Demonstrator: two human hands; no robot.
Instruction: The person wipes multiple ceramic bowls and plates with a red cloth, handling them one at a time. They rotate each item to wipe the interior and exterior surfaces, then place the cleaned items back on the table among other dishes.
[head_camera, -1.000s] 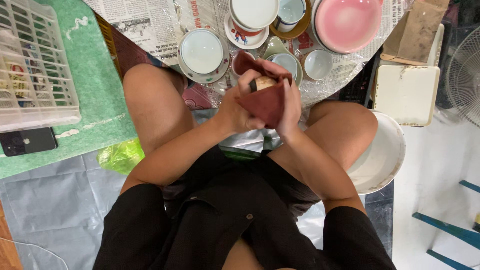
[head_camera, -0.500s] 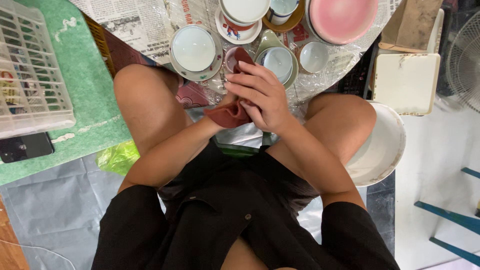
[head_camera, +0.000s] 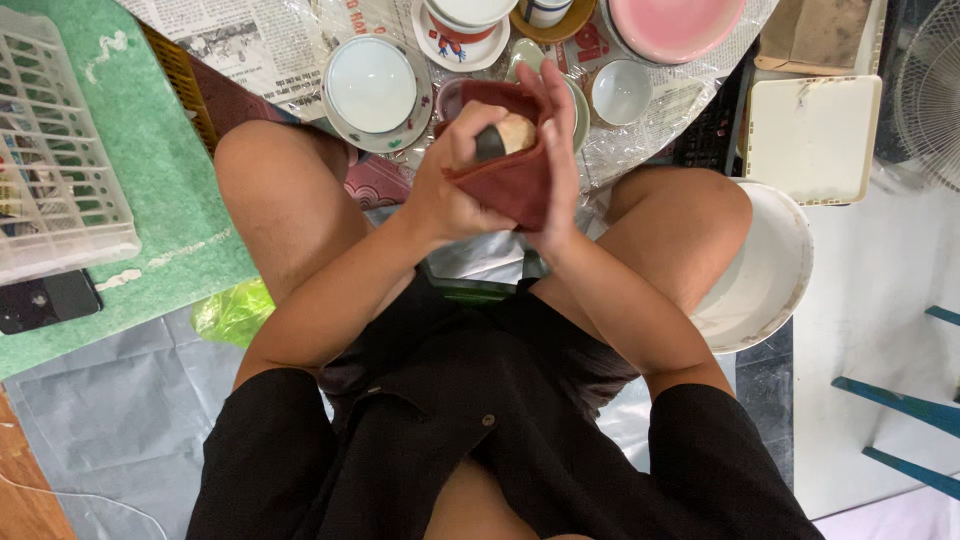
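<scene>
Matt red cloth wraps a glossy ceramic cup.

Bowls and plates crowd the table just beyond the hands, nearly touching one another. Bare knees flank both sides. Open floor lies right, past a white bucket.

A dark red cloth is seen wrapped around a small beige object with a black band. A pale celadon bowl is set on a saucer with a floral rim. A pink plate is shown above, a white bucket at the side, and a green mat under a white lattice basket.
</scene>
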